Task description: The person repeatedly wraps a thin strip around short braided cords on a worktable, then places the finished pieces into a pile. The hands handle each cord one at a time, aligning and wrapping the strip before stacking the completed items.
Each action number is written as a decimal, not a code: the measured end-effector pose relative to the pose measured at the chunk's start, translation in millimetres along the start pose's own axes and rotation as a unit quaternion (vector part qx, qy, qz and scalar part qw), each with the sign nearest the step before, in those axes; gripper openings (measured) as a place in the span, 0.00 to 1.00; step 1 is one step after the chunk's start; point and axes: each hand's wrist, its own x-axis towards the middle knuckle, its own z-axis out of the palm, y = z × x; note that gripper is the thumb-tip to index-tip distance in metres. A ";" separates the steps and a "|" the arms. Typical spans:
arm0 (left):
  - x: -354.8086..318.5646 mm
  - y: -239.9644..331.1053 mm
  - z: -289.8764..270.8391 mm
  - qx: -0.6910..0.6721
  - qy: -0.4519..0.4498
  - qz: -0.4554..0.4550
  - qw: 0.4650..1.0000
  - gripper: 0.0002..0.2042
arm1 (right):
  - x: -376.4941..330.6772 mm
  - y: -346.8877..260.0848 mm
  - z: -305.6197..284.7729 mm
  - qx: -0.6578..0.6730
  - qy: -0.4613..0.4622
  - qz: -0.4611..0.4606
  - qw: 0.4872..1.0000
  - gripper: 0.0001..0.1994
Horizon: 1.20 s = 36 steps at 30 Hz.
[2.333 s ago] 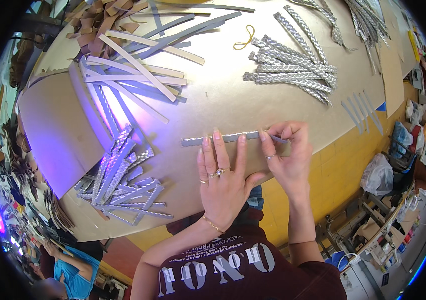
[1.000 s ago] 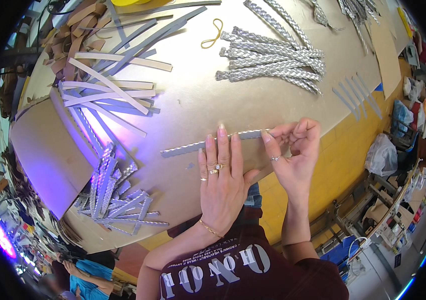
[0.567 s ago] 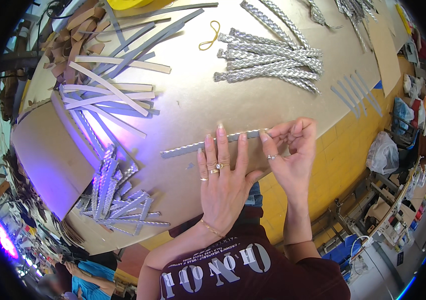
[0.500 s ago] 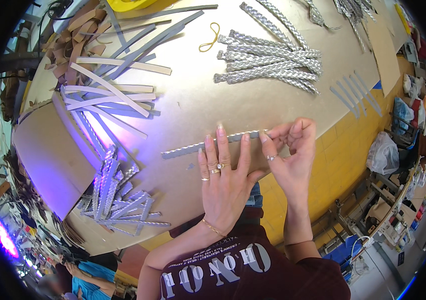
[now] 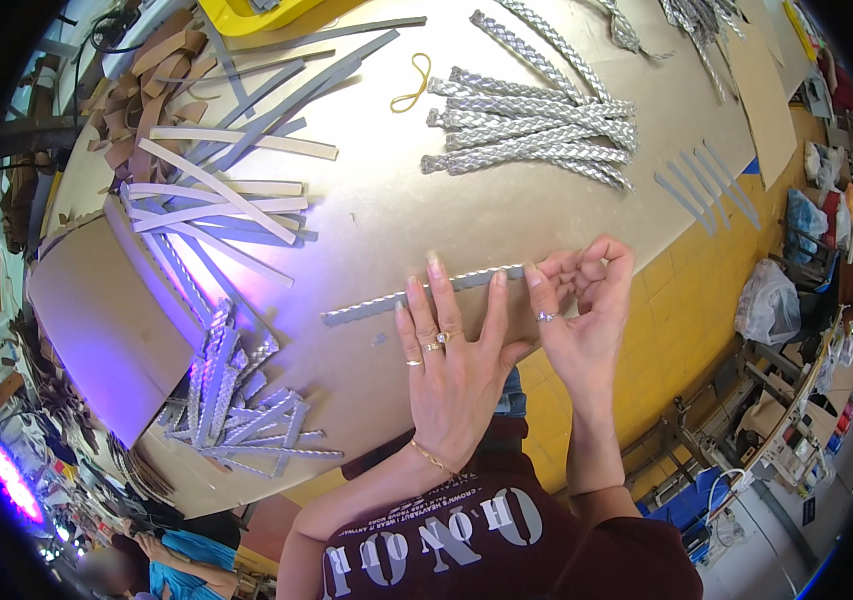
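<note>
A narrow grey strip with a silvery twisted edge (image 5: pixel 367 307) lies on the table just ahead of me, slanting up slightly to the right. My left hand (image 5: pixel 455 385) rests flat across its middle, fingers spread and pressing down. At the strip's right end, my right hand (image 5: pixel 587 325) pinches with thumb and fingertips; the exact end is hidden under them. A loose pile of similar grey strips with braided edges (image 5: pixel 237 400) lies to the left.
Braided silver bands (image 5: pixel 537 125) lie bundled at the back. Flat grey and beige strips (image 5: pixel 237 200), a brown curved panel (image 5: pixel 112 310) and a yellow tray (image 5: pixel 267 15) are at the left. Several thin grey strips (image 5: pixel 707 185) sit by the right edge. Another person (image 5: pixel 192 560) is at lower left.
The view has shifted slightly. My left hand stays flat on the strip, and the right fingers move only a little at its end.
</note>
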 end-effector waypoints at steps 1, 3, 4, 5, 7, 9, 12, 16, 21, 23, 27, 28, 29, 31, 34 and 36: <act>0.0 -0.1 -0.3 0.011 -0.002 0.000 1.000 0.37 | -0.3 0.2 0.2 -0.003 0.001 -0.002 1.000 0.19; -0.1 -0.5 -1.0 0.032 -0.001 0.000 0.999 0.37 | -0.9 0.7 1.3 -0.007 0.005 -0.008 1.000 0.19; 0.0 -0.7 -1.2 0.033 -0.004 0.000 0.999 0.37 | -1.2 1.0 2.5 -0.010 0.009 -0.013 1.000 0.18; 0.0 -0.6 -1.2 0.035 -0.003 0.000 0.999 0.37 | -1.6 1.2 3.5 -0.012 0.014 -0.018 1.000 0.18; -0.2 -0.4 -1.2 0.039 -0.002 0.002 0.999 0.36 | -3.1 1.1 4.9 -0.031 0.016 -0.023 0.999 0.19; -0.3 -0.3 -1.0 0.046 0.003 0.003 0.999 0.36 | -4.9 1.0 4.9 -0.052 0.030 -0.023 0.998 0.19; -0.5 -0.4 -0.3 0.057 0.008 0.007 0.998 0.36 | -9.1 2.1 1.7 -0.103 0.055 -0.026 0.993 0.17; -0.5 -1.2 1.3 0.057 0.017 0.011 0.998 0.36 | -18.5 9.6 -4.9 -0.279 0.046 -0.140 0.949 0.19; -4.0 -7.1 3.2 -0.009 0.017 0.010 1.000 0.34 | -34.1 21.5 -1.2 -0.441 0.006 -0.210 0.872 0.27; -11.5 -20.2 -0.5 0.005 0.016 0.007 1.000 0.35 | -38.5 23.7 1.6 -0.474 0.018 -0.193 0.859 0.27; -29.1 -54.9 -10.6 -0.046 0.024 -0.042 0.998 0.38 | -41.8 26.9 6.6 -0.447 0.043 -0.182 0.875 0.27; -32.1 -61.7 -12.3 -0.045 0.034 -0.052 0.997 0.39 | -42.8 27.1 7.0 -0.444 0.047 -0.179 0.877 0.27; -34.1 -66.8 -13.4 -0.045 0.044 -0.061 0.996 0.40 | -43.5 27.3 7.0 -0.442 0.053 -0.177 0.878 0.27; -35.2 -69.1 -13.5 -0.050 0.057 -0.074 0.994 0.42 | -43.5 28.4 7.1 -0.438 0.054 -0.186 0.878 0.28; -35.7 -68.5 -13.5 -0.073 0.066 -0.081 0.992 0.42 | -41.2 31.1 7.4 -0.427 0.067 -0.210 0.877 0.28; -37.2 -74.6 -15.8 -0.102 0.076 -0.084 0.988 0.41 | -40.4 31.8 7.2 -0.432 0.079 -0.231 0.868 0.28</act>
